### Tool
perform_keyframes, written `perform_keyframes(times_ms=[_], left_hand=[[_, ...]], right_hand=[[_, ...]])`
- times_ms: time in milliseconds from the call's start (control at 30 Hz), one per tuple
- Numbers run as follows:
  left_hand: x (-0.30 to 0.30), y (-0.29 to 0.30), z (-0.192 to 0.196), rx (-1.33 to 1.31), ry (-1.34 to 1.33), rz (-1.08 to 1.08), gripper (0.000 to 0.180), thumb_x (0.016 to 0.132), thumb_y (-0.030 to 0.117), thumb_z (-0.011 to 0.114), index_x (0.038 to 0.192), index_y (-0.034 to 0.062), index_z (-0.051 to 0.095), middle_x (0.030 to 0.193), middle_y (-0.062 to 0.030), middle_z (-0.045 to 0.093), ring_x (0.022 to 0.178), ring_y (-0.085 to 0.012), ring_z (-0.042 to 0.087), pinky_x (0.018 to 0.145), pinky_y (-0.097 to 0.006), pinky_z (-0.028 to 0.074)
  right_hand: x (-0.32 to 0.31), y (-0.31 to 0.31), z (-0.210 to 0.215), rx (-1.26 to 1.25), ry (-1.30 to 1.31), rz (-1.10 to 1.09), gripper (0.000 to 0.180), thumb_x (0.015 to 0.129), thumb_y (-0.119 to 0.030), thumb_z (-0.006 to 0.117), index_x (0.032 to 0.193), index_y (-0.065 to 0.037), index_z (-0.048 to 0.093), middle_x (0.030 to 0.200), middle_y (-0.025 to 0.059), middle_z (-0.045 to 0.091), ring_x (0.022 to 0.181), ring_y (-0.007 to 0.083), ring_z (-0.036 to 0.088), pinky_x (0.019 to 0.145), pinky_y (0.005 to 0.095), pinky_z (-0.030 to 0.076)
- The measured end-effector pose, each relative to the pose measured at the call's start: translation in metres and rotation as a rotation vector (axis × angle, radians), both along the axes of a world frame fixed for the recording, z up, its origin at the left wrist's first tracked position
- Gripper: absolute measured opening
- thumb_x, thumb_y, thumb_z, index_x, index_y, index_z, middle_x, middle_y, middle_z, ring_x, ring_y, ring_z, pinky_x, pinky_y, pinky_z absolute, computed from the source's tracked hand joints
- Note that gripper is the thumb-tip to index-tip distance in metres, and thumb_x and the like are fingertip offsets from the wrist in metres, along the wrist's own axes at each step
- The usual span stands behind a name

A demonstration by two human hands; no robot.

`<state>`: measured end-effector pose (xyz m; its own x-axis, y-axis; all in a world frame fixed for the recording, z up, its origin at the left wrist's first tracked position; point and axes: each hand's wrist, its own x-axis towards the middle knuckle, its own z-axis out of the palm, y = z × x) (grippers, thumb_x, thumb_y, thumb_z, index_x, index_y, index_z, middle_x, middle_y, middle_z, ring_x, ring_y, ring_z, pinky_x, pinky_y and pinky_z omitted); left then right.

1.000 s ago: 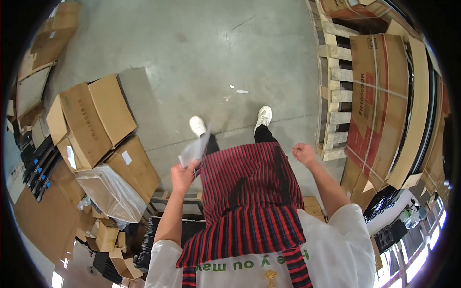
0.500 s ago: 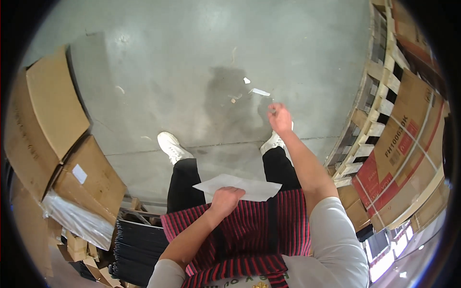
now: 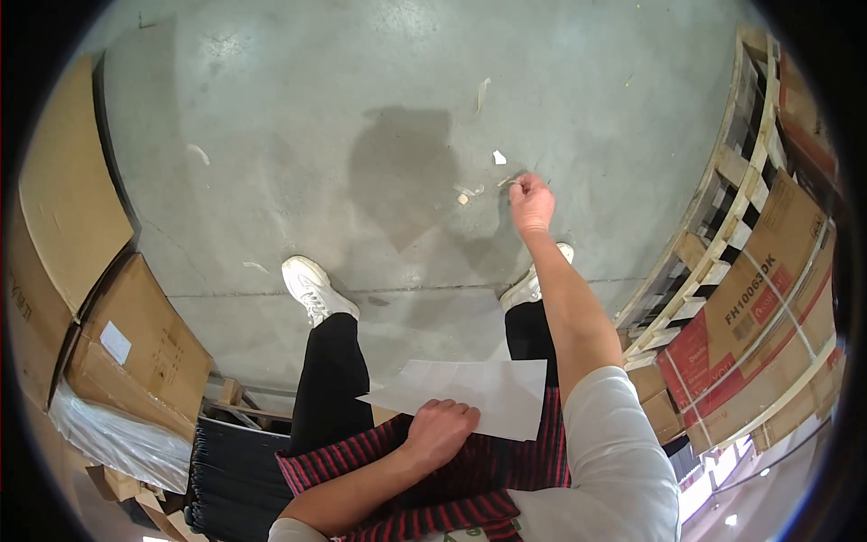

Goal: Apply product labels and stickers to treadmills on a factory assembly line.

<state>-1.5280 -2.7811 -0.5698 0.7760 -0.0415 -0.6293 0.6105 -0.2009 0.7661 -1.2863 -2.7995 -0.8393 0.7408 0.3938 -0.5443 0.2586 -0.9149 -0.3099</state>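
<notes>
My left hand (image 3: 442,425) grips a few white paper sheets (image 3: 492,397) by their near edge, fingers curled over them, above my lap. Out over the floor, my right hand (image 3: 532,200) reaches down past my right shoe with thumb and fingers pinched together. A narrow pale paper strip (image 3: 506,182) pokes out at its fingertips; the rest of that strip is hidden by the hand. Beside the fingers lie a small white scrap (image 3: 499,157) and a little tan scrap (image 3: 463,200).
Brown cartons (image 3: 135,339) stand at left, above plastic-wrapped goods (image 3: 117,434) and a black stack (image 3: 237,474). Wooden pallets (image 3: 691,257) and strapped cartons (image 3: 759,316) line the right. More thin scraps (image 3: 483,93) lie on the grey floor (image 3: 271,135).
My right hand has come down onto the floor strip, which it now mostly covers. The paper in my left hand has tilted to show more of its face. The view has shifted slightly.
</notes>
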Motion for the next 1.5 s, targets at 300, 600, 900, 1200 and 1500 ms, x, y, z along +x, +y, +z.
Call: perform_keyframes(times_ms=[300, 600, 900, 1200, 1500], left_hand=[[0.003, 0.001, 0.007, -0.051, -0.058, -0.002, 0.004, 0.066, 0.009, 0.048, 0.069, 0.0063, 0.050, 0.067, -0.0066, 0.055, 0.068, -0.0222, 0.055, 0.059, -0.032, 0.043], [0.001, 0.002, 0.008, -0.124, 0.001, -0.075, 0.014, 0.069, 0.011, 0.046, 0.081, 0.0060, 0.050, 0.075, -0.0067, 0.055, 0.075, -0.0234, 0.055, 0.064, -0.035, 0.044], [0.001, 0.001, 0.009, -0.103, -0.016, 0.002, 0.016, 0.071, 0.012, 0.046, 0.084, 0.0058, 0.053, 0.076, -0.0063, 0.056, 0.076, -0.0215, 0.055, 0.065, -0.033, 0.043], [0.000, -0.005, 0.013, -0.038, -0.075, 0.039, 0.007, 0.069, 0.011, 0.047, 0.073, 0.0071, 0.051, 0.069, -0.0057, 0.055, 0.069, -0.0204, 0.054, 0.059, -0.032, 0.042], [-0.003, -0.010, 0.015, -0.056, -0.079, 0.003, 0.006, 0.068, 0.011, 0.048, 0.068, 0.0072, 0.053, 0.066, -0.0065, 0.056, 0.066, -0.0204, 0.056, 0.056, -0.031, 0.044]], right_hand=[[-0.006, 0.044, -0.013, 0.230, -0.197, 0.153, 0.010, 0.064, -0.010, 0.060, 0.073, -0.007, 0.056, 0.071, 0.0102, 0.052, 0.068, 0.0264, 0.054, 0.064, 0.0352, 0.044], [0.005, 0.117, -0.009, 0.371, 0.057, -0.199, 0.021, 0.062, -0.013, 0.062, 0.079, -0.003, 0.055, 0.076, 0.0117, 0.059, 0.072, 0.0260, 0.057, 0.067, 0.0341, 0.045], [0.002, 0.161, -0.016, -0.104, -0.177, 0.080, 0.020, 0.064, -0.016, 0.060, 0.078, -0.003, 0.056, 0.081, 0.0142, 0.059, 0.078, 0.0285, 0.056, 0.069, 0.0363, 0.045], [0.013, 0.065, -0.023, 0.247, 0.155, -0.061, 0.015, 0.068, -0.015, 0.057, 0.077, -0.003, 0.060, 0.063, 0.0121, 0.058, 0.059, 0.0192, 0.057, 0.057, 0.0319, 0.044], [-0.050, -0.009, -0.026, 0.313, 0.214, -0.359, 0.010, 0.066, -0.006, 0.059, 0.076, -0.005, 0.061, 0.073, 0.0088, 0.055, 0.058, 0.0164, 0.053, 0.058, 0.0287, 0.045]])
